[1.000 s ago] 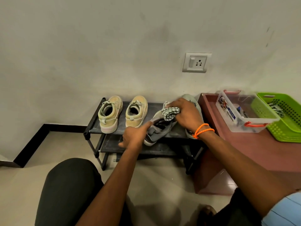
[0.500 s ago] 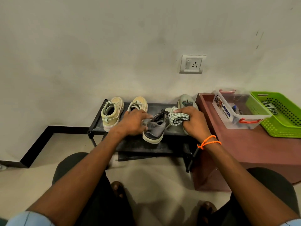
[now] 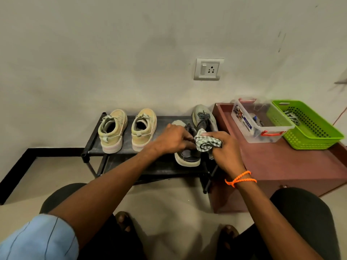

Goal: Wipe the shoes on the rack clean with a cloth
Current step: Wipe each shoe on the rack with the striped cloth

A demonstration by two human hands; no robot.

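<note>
Matt black rack (image 3: 93,145); suede-like tan shoes (image 3: 112,130); woven checked cloth (image 3: 207,143); glossy green plastic basket (image 3: 319,136) at three o'clock.

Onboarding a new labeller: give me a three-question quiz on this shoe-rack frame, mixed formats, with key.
1. True or false: the right hand grips the checked cloth.
2. Which shoe does the left hand steady? A) the left beige sneaker B) the dark grey shoe C) the right beige sneaker
3. Fill in: right of the clear plastic box on the brown cabinet sits a ______ basket.

Key: 1 true; 2 B; 3 green.
</note>
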